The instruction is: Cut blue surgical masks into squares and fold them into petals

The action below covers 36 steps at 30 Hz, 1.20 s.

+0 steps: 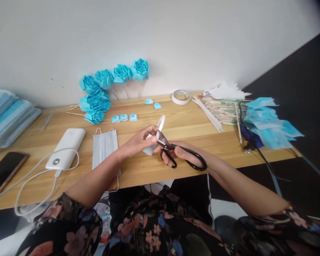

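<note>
Head, left hand [138,141]: pinched on one pale piece [149,150]
Right hand [182,153]: curled round one scissors [165,146]
Blue pieces [124,117]: five, toward tabletop's [136,174] back edge

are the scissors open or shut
Open: the scissors have their black handles spread apart and their blades parted.

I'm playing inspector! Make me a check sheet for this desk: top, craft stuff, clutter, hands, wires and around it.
Surface: wooden table, partly covered
Job's things: scissors, pale piece, blue flowers, small blue pieces; mask stack, left; stick bundle, right
Clutter: phone and power bank, left
Hands: left hand holds the pale piece; right hand grips the scissors
Cables: white cable plugged into the power bank
Surroundings: white wall behind
</note>
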Motion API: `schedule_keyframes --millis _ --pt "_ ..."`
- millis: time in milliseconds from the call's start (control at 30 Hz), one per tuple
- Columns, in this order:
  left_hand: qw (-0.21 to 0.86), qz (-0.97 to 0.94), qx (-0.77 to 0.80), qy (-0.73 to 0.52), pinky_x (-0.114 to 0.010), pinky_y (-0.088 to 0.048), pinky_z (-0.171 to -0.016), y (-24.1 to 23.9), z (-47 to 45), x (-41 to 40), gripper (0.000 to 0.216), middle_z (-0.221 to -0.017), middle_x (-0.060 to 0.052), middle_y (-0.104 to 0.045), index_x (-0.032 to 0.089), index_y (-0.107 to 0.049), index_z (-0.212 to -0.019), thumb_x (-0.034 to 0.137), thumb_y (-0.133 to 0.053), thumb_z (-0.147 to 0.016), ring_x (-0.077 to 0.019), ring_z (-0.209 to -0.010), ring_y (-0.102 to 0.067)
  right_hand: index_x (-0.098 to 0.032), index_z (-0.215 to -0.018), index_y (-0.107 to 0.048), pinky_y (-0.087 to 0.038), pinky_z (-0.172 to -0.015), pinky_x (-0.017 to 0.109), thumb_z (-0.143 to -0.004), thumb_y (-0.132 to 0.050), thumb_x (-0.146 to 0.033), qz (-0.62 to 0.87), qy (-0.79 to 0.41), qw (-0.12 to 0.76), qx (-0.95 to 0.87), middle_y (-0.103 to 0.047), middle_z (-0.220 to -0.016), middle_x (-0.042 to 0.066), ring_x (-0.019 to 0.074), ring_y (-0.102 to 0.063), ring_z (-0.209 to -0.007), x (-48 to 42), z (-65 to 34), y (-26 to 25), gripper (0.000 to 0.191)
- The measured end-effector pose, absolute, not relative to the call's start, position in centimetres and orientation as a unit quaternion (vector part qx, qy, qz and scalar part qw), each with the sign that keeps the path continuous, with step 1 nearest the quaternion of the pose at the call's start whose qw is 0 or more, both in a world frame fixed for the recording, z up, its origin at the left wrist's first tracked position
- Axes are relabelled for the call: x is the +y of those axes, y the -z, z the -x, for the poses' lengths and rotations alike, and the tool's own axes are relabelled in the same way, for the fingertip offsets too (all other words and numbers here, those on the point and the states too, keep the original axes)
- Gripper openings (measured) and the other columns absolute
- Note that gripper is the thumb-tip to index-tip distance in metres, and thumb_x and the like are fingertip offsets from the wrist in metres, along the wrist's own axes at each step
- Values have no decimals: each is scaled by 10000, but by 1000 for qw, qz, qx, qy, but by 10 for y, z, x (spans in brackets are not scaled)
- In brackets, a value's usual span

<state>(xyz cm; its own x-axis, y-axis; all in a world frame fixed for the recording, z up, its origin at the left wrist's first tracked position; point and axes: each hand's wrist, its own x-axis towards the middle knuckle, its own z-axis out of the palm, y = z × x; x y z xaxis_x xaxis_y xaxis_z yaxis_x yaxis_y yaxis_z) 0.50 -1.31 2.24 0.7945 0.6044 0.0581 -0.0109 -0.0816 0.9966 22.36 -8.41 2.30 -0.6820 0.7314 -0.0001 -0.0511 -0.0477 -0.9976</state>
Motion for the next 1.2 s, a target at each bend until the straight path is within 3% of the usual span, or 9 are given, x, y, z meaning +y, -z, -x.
schedule_keyframes --millis 167,333,567,900,1033,1200 --pt "634 -706 220 -226 -279 -385 -632 -23 -5 -12 603 -703 10 -551 170 -520 -963 752 -584 -818 -121 -624 -489 -107 -1188 -597 -485 -680 299 -938 -417 -734 275 -655 283 -644 -619 -884 62 123 -567 -680 -80 -222 -28 699" --pt "628 -706 233 -230 -281 -427 -662 -21 -6 -11 600 -823 -35 -598 171 -528 -948 741 -629 -791 -145 -718 -549 -100 -1175 -591 -493 -674 297 -929 -424 -742 282 -658 277 -641 -617 -891 70 131 -577 -690 -79 -223 -30 707" --pt "633 -705 213 -239 -279 -409 -652 -22 -6 -12 542 -711 -3 -566 171 -513 -944 693 -614 -836 -133 -663 -527 -102 -1210 -607 -497 -672 291 -950 -423 -713 274 -659 279 -642 -615 -893 65 128 -584 -692 -79 -224 -28 688" --pt "638 -705 196 -241 -277 -403 -656 -19 -6 -11 533 -716 1 -568 168 -541 -962 678 -631 -837 -130 -671 -529 -101 -1102 -634 -480 -587 256 -963 -430 -689 272 -659 291 -638 -611 -809 41 105 -550 -613 -79 -223 -30 637" --pt "644 -702 186 -240 -272 -397 -655 -18 -6 -10 531 -680 17 -548 165 -553 -973 671 -640 -838 -122 -652 -515 -99 -971 -638 -483 -568 259 -952 -446 -698 277 -663 297 -630 -588 -754 28 95 -529 -575 -80 -223 -29 629" --pt "647 -703 177 -237 -271 -399 -649 -18 -7 -10 503 -681 14 -560 165 -556 -974 648 -633 -856 -124 -652 -509 -99 -1031 -635 -487 -534 265 -934 -478 -706 286 -676 299 -610 -532 -710 -12 86 -496 -531 -82 -224 -31 635"
